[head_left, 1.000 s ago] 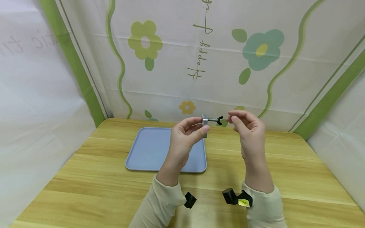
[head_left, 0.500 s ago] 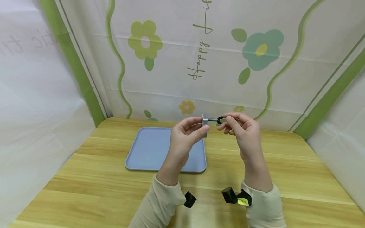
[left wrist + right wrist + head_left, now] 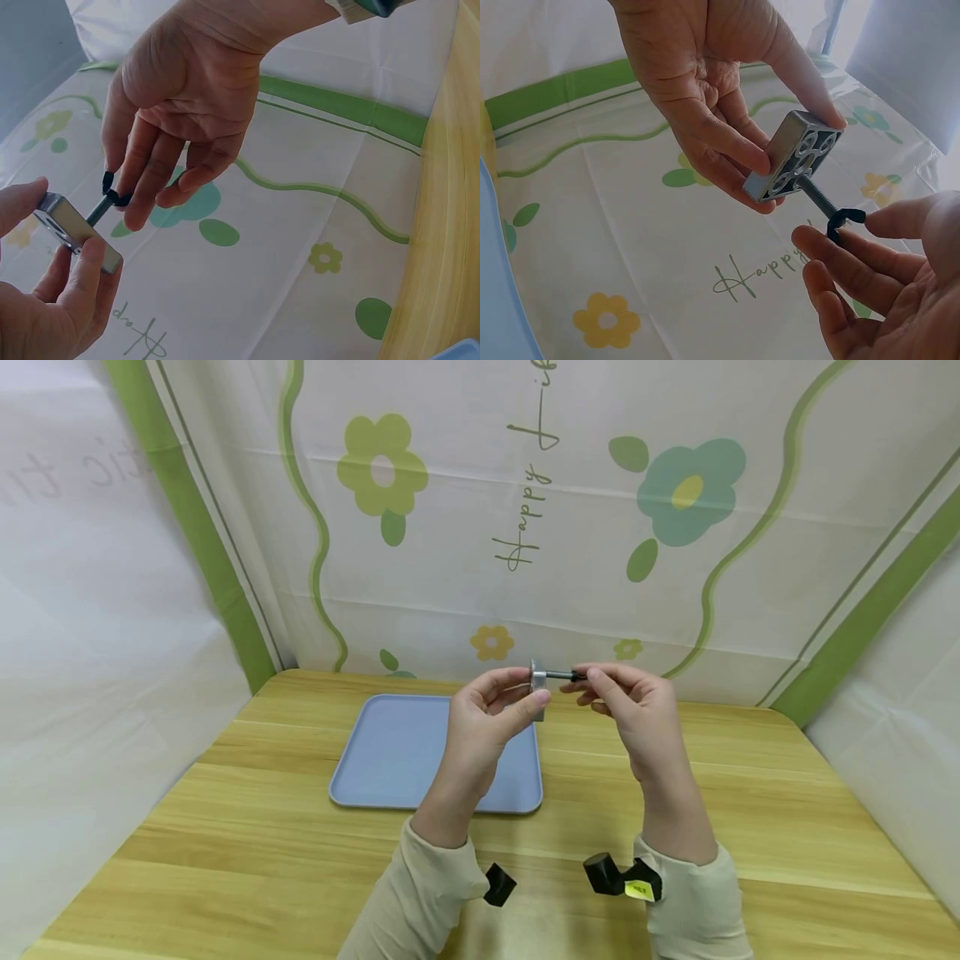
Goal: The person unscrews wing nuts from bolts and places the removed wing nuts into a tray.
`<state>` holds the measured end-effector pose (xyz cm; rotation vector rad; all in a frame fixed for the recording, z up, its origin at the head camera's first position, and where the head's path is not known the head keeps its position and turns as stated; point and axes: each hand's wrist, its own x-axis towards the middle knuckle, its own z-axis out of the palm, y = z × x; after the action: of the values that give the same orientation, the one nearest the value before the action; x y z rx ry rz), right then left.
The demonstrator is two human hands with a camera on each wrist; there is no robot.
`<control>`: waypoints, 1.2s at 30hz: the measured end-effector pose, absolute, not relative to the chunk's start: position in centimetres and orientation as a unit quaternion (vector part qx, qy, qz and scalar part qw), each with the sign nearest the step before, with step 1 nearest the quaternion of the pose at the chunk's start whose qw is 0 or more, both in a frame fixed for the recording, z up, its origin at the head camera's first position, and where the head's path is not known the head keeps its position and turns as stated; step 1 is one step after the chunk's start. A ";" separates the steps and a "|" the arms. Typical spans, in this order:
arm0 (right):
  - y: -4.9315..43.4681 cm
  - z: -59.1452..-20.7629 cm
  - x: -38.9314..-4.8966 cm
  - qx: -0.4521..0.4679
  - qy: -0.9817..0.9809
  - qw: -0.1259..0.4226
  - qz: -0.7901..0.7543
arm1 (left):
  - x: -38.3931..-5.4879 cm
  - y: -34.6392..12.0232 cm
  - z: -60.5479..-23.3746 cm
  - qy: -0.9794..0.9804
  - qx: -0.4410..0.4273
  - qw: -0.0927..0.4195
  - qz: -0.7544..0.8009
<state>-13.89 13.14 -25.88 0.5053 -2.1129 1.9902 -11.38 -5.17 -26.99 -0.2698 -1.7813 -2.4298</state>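
A small silver metal block [image 3: 786,150] with round holes in one face is held in the air by my left hand [image 3: 483,718]. Its fingers and thumb grip the block's edges. From the holed face sticks out a threaded wing screw [image 3: 819,196] with a black two-winged head. My right hand [image 3: 643,710] pinches that head between thumb and forefinger, its other fingers loosely bent below. In the left wrist view the screw's shaft [image 3: 99,211] spans the gap between block and right fingers. How deep the shaft sits in the block is hidden.
A light blue tray [image 3: 397,752] lies on the wooden table [image 3: 247,868] behind and below my left hand. A white cloth [image 3: 450,568] printed with flowers and lettering hangs behind the table, with pale cloth sides left and right.
My right hand has come left from beside the screw; its thumb and forefinger now hold the winged head, which has turned. The left hand and block have stayed put.
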 end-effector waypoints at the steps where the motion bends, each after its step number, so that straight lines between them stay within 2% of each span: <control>1: 13.2 -25.9 -13.9 0.172 -0.715 0.098 0.671 | -11.4 -5.2 -27.0 -0.588 -0.090 0.058 -0.802; 19: 12.9 -26.1 -14.0 0.221 -0.707 0.143 0.656 | -11.4 -5.4 -27.0 -0.585 -0.094 0.069 -0.803; 30: 12.2 -26.0 -13.9 0.212 -0.705 0.176 0.653 | -11.3 -5.4 -26.9 -0.587 -0.093 0.066 -0.802; 36: 12.3 -25.9 -13.8 0.195 -0.658 0.192 0.702 | -11.4 -5.3 -27.0 -0.585 -0.091 0.066 -0.803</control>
<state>-13.84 12.26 -25.86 0.5472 -1.8479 1.9698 -11.38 -5.32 -26.96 -0.2742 -1.7654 -2.4209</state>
